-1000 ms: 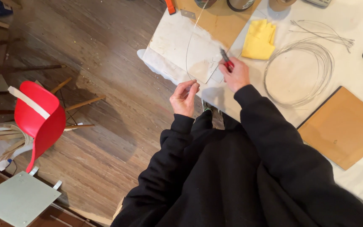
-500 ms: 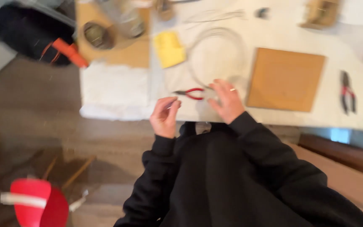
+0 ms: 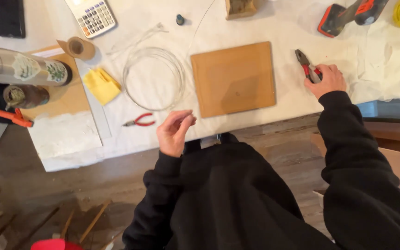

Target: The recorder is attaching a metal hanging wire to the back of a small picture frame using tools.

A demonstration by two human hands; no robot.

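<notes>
The person wears a plain black long-sleeved top of soft, matte fabric, a sweatshirt by the look of it, which fills the lower middle of the view from chest to lap. Both sleeves are loose and creased, with folds gathering at the elbows, and each ends in a snug ribbed cuff at the wrist. No print, logo, zip or buttons show on the cloth. The left hand (image 3: 174,132) and the right hand (image 3: 328,79) are bare, without gloves; no watch or bracelet shows at either cuff
</notes>
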